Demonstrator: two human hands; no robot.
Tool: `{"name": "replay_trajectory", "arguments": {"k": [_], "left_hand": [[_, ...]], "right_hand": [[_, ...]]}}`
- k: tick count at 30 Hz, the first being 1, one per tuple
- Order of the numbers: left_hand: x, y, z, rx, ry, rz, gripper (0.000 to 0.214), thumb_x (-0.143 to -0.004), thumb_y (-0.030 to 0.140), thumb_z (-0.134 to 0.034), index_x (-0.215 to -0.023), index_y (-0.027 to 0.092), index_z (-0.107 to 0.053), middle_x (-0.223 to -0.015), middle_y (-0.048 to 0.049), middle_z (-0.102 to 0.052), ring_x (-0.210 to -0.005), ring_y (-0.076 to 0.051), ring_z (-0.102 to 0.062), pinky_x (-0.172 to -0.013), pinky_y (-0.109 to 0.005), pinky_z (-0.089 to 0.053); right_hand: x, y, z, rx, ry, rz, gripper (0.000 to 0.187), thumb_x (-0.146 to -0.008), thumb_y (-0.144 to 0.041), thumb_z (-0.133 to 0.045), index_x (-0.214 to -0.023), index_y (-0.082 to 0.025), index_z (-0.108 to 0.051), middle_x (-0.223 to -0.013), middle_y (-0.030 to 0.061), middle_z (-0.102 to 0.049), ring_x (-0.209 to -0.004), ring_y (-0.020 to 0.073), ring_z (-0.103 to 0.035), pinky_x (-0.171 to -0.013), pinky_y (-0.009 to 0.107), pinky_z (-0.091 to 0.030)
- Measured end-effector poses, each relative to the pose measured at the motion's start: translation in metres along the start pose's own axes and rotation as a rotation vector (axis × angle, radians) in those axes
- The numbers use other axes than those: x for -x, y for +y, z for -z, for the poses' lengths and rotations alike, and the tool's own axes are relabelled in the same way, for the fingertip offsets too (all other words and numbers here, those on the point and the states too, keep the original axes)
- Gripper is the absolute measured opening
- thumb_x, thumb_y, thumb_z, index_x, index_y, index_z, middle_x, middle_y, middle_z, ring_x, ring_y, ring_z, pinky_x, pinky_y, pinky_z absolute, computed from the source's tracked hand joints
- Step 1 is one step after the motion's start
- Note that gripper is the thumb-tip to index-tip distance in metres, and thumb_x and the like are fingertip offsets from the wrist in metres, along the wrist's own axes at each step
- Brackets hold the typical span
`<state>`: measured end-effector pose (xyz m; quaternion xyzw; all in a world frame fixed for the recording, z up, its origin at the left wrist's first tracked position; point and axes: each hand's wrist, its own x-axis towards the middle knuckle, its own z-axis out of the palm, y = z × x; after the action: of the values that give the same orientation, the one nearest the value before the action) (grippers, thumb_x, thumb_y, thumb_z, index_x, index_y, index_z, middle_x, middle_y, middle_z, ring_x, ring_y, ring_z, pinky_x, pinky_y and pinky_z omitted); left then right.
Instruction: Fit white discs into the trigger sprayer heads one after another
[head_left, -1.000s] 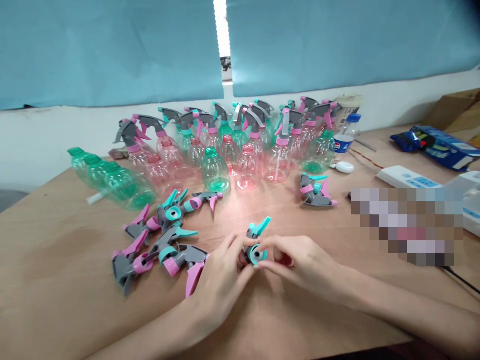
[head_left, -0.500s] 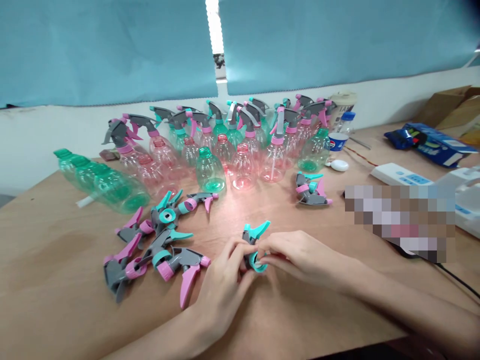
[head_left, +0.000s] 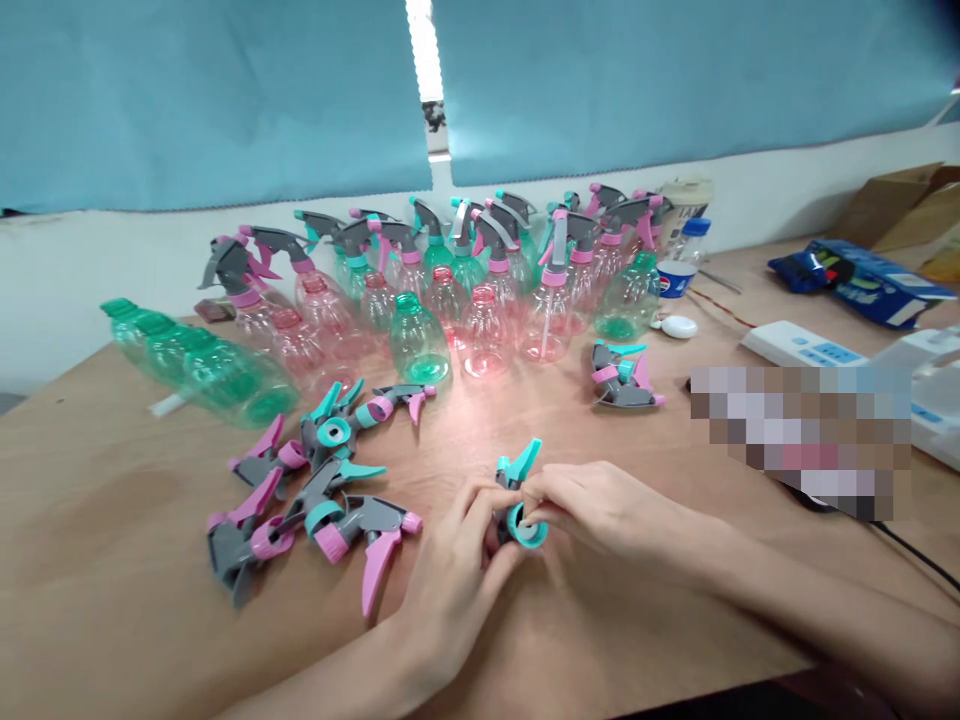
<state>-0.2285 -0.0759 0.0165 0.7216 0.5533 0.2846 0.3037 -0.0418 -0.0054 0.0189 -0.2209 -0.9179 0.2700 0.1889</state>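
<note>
Both my hands meet over one grey spray trigger head [head_left: 517,500] with a teal lever and teal screw collar, low in the middle of the wooden table [head_left: 112,520]. My left hand [head_left: 457,570] grips its grey body from the left. My right hand [head_left: 600,510] pinches the teal collar from the right, fingers curled. A loose pile of grey trigger heads with pink and teal parts [head_left: 315,490] lies just left of my left hand.
Many pink and green clear spray bottles [head_left: 465,290] stand in rows at the back; several green ones [head_left: 202,365] lie on their sides at left. Another small pile of trigger heads [head_left: 622,375] lies right of centre. A power strip [head_left: 802,345] and blue package [head_left: 862,280] are at right.
My hands have stayed on the same trigger head, and the teal collar has turned a little between my fingers. The view has shifted slightly.
</note>
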Motion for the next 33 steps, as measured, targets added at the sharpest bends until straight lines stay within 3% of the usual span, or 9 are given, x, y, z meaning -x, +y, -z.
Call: {"name": "replay_trajectory", "arguments": {"k": [12, 18, 21, 25, 33], "left_hand": [[0.001, 0.003, -0.002, 0.103, -0.014, 0.044, 0.022, -0.083, 0.008, -0.053, -0.097, 0.025, -0.055, -0.092, 0.0021, -0.053, -0.073, -0.014, -0.049, -0.067, -0.026, -0.039], [0.0, 0.002, -0.002, 0.227, 0.052, 0.141, 0.019, -0.086, 0.016, -0.052, -0.103, 0.025, -0.053, -0.087, 0.0019, -0.053, -0.075, -0.015, -0.055, -0.067, -0.027, -0.045], [-0.001, 0.003, -0.001, 0.246, 0.063, 0.141, 0.017, -0.084, 0.018, -0.055, -0.1, 0.025, -0.055, -0.089, 0.0011, -0.054, -0.076, -0.016, -0.055, -0.064, -0.026, -0.047], [0.0, 0.005, 0.0, 0.255, 0.052, 0.151, 0.017, -0.082, 0.015, -0.057, -0.096, 0.024, -0.057, -0.09, 0.0005, -0.055, -0.078, -0.016, -0.056, -0.061, -0.024, -0.047], [-0.001, 0.002, -0.001, 0.251, 0.068, 0.166, 0.017, -0.082, 0.019, -0.06, -0.098, 0.024, -0.057, -0.089, 0.0004, -0.056, -0.078, -0.016, -0.056, -0.059, -0.023, -0.047]], "right_hand": [[0.001, -0.011, 0.007, -0.057, -0.071, -0.153, 0.022, -0.096, -0.021, -0.035, -0.086, -0.017, -0.054, -0.081, 0.0018, -0.064, -0.07, 0.014, -0.059, -0.061, 0.025, -0.04], [0.003, -0.022, 0.014, -0.057, 0.083, -0.166, 0.027, -0.097, -0.028, -0.036, -0.078, -0.019, -0.052, -0.071, -0.0003, -0.062, -0.061, 0.0121, -0.056, -0.055, 0.022, -0.039], [0.0, -0.012, 0.012, 0.004, 0.235, -0.234, 0.032, -0.097, -0.036, -0.035, -0.073, -0.02, -0.049, -0.065, -0.001, -0.059, -0.058, 0.0119, -0.055, -0.053, 0.022, -0.04], [-0.006, 0.014, 0.005, 0.176, 0.421, -0.266, 0.027, -0.095, -0.037, -0.038, -0.083, -0.018, -0.052, -0.068, 0.0008, -0.061, -0.058, 0.0132, -0.057, -0.054, 0.023, -0.041], [-0.014, 0.045, -0.012, 0.281, 0.34, -0.284, 0.02, -0.095, -0.029, -0.037, -0.093, -0.015, -0.052, -0.08, 0.0075, -0.065, -0.07, 0.0189, -0.062, -0.058, 0.026, -0.041]]}}
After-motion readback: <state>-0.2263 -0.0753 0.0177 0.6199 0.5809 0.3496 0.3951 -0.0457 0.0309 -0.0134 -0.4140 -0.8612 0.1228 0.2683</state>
